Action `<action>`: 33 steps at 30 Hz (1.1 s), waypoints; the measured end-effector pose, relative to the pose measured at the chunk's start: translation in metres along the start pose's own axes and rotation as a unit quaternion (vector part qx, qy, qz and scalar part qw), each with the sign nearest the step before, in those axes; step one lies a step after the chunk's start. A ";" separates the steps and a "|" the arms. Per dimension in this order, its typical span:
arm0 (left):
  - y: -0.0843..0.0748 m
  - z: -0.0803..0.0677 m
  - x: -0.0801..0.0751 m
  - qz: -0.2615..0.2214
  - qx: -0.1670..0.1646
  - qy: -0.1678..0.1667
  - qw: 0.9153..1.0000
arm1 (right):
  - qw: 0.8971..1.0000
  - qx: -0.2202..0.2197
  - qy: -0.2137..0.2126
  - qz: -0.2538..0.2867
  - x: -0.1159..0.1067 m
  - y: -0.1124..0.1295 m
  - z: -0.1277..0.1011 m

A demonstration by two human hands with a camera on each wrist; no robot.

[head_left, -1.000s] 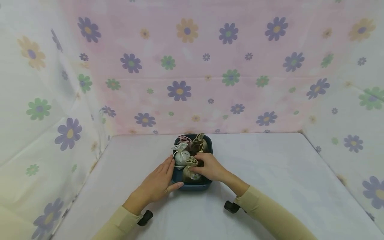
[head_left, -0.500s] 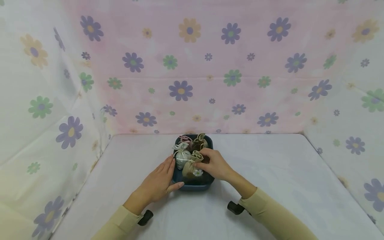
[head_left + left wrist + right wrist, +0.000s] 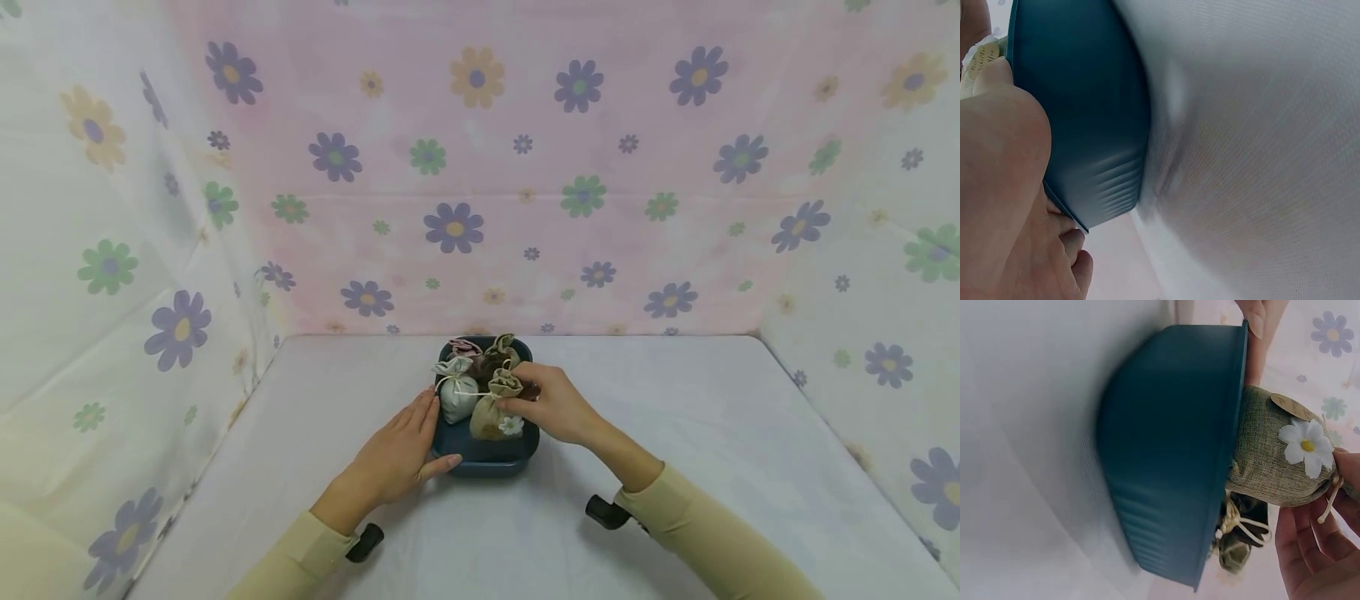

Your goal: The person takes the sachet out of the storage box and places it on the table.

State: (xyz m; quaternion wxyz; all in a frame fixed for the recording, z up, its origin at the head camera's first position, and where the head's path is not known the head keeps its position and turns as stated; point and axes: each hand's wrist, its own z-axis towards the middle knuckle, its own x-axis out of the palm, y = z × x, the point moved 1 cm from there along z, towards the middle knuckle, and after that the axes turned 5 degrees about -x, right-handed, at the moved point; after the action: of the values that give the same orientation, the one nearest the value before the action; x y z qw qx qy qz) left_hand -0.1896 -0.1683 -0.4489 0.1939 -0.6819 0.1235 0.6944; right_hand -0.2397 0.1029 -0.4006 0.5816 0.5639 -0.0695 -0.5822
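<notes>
A dark blue plastic bin (image 3: 480, 467) holds several small drawstring pouches. My right hand (image 3: 558, 404) pinches the neck of an olive-beige drawstring pouch (image 3: 491, 421). In the right wrist view that pouch (image 3: 1279, 450) is raised to the rim, showing a white fabric flower (image 3: 1307, 445) and an oval tag. My left hand (image 3: 397, 450) lies along the bin's left side, fingers straight and thumb at the front rim. A white pouch (image 3: 459, 398) stands just left of the held one. Behind sit a pink pouch (image 3: 467, 348) and a dark brown and green one (image 3: 504, 348), partly hidden.
The bin stands near the far edge of a table (image 3: 675, 400) with a white cloth. Flowered fabric (image 3: 480, 167) hangs behind and on both sides. A black wrist device (image 3: 606, 512) shows below the right sleeve, another (image 3: 365, 543) below the left.
The right hand has lifted the olive-beige pouch from the front of the bin, up and to the right. More of the bin's floor shows. The left hand has stayed in place.
</notes>
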 end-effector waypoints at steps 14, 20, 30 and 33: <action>0.002 0.001 0.001 0.004 0.002 -0.003 1.000 | 0.999 0.024 -0.035 -0.027 -0.039 -0.007 -0.011; 0.001 0.000 0.003 0.005 0.000 -0.004 1.000 | 0.998 0.029 -0.045 -0.043 -0.053 -0.014 -0.017; 0.001 0.000 0.005 0.011 -0.003 0.004 1.000 | 0.994 0.046 -0.058 -0.078 -0.074 -0.026 -0.025; 0.001 0.000 0.004 0.012 0.002 -0.004 1.000 | 0.993 0.051 -0.066 -0.084 -0.081 -0.031 -0.026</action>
State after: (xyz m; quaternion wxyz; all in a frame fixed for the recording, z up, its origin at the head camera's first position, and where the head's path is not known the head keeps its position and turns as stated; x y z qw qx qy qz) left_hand -0.1900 -0.1693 -0.4534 0.1872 -0.6772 0.1324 0.6991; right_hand -0.2641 0.1884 -0.3858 0.4948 0.5573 -0.0897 -0.6607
